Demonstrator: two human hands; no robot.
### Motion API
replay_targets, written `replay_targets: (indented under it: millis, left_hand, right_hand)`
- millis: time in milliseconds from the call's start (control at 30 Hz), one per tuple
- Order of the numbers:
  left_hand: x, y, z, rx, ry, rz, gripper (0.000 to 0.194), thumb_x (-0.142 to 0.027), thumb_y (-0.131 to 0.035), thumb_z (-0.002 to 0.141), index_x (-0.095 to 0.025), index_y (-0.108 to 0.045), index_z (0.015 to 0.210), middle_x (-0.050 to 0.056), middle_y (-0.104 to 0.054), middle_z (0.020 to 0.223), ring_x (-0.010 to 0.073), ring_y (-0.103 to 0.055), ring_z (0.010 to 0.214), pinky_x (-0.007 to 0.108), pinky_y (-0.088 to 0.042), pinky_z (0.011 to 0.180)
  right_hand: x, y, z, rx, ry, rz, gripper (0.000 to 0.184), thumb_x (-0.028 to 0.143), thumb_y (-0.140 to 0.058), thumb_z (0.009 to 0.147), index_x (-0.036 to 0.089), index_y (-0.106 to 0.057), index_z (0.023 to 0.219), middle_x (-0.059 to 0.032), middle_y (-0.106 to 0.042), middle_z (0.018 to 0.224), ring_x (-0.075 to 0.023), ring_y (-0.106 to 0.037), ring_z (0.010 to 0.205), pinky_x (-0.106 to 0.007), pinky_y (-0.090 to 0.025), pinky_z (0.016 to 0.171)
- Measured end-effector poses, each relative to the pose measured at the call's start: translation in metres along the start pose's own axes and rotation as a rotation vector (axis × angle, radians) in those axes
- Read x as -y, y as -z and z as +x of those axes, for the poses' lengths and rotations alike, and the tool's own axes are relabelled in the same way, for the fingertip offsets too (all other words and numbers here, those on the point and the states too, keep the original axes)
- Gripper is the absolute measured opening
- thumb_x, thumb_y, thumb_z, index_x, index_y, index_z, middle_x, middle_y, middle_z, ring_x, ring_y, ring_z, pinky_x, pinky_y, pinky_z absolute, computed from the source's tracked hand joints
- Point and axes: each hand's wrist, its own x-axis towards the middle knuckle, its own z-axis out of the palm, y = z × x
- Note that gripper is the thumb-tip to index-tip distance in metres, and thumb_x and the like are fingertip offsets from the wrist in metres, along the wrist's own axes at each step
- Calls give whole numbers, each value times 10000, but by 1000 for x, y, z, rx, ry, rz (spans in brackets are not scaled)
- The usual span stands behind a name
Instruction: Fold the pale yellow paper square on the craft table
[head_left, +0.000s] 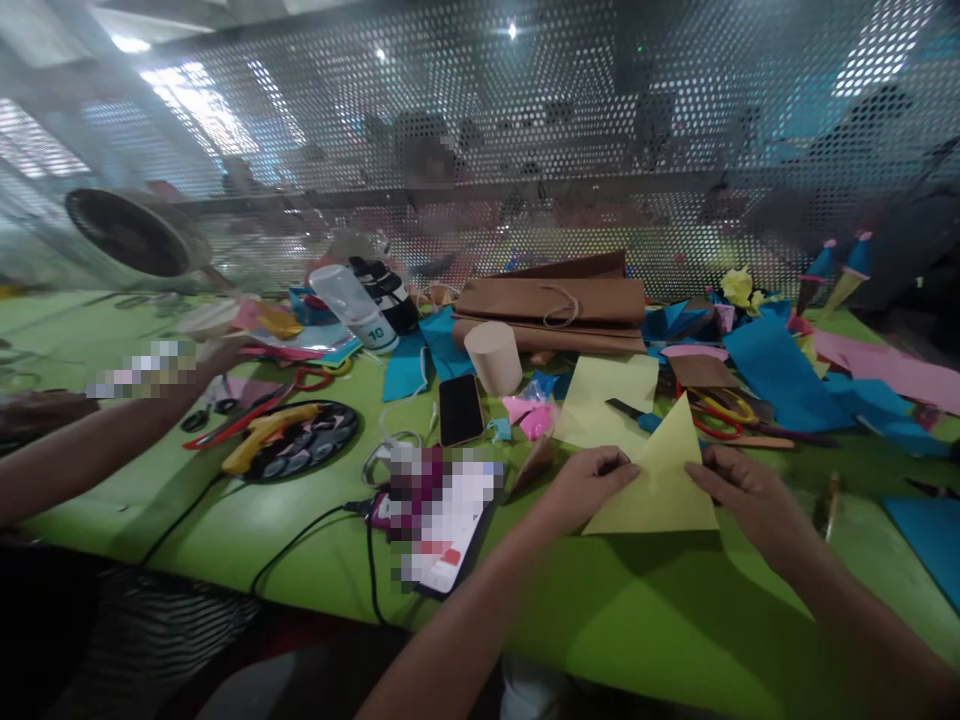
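Note:
A sheet of yellow paper (658,492), folded to a point at the top, stands between my two hands just above the green table. On its left edge my left hand (592,486) is closed, thumb and fingers pinching the paper. The right edge is pinched by my right hand (739,480). Behind it lies a flat yellow sheet (607,390), with a dark-bladed knife or cutter (632,412) resting partly on it. A small folded brown paper piece (531,466) sits beside my left wrist.
Left of my arm are a lit phone (454,525), a dark phone (460,410) and cables. A cream cylinder (493,357) stands before rolled brown paper (551,300). Blue paper (780,370) and scissors (724,408) lie right. Another person's arm (142,435) reaches in at left, near a glue gun (270,435).

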Motion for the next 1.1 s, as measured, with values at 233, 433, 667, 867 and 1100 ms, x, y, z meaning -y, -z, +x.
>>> replay_targets:
  millis: [233,433,667,867,1100]
  left_hand:
    - [-1,0,-1,3,13,7,355,-516,-638,886,-170,-626,811,-12,-570,775,135,-484,723,254,-370,659]
    - [0,-1,-1,5,28,3,353,-509,-650,883,-171,-602,791,-23,-540,734,129,-461,683,255,-357,631]
    - [2,0,0,11,6,3,350,-510,-618,902,-176,-604,801,-21,-539,753,130,-466,701,251,-360,644]
    - [10,-1,5,-15,13,64,324,-487,-615,907,-176,-618,816,-21,-562,757,125,-468,675,249,-352,608]
    - [6,-1,2,-92,-56,120,361,-463,-600,952,-166,-692,1136,7,-635,847,151,-548,753,255,-400,671]
  right_hand:
    - [4,-3,-2,-27,46,-53,436,642,-734,828,229,-626,736,16,-611,692,-163,-541,644,-303,-441,583]
    - [6,-3,-2,-71,41,-69,474,680,-737,799,231,-609,716,23,-565,663,-148,-488,618,-288,-392,553]
    - [10,-4,-2,-68,44,-64,493,706,-751,764,235,-619,694,9,-594,667,-164,-512,628,-301,-414,564]
    - [6,-2,-2,-66,24,-50,465,680,-744,792,239,-636,693,12,-592,664,-167,-513,634,-308,-417,578]
    - [0,3,0,-74,23,-4,430,657,-750,807,235,-680,762,-5,-655,728,-180,-562,673,-324,-451,620]
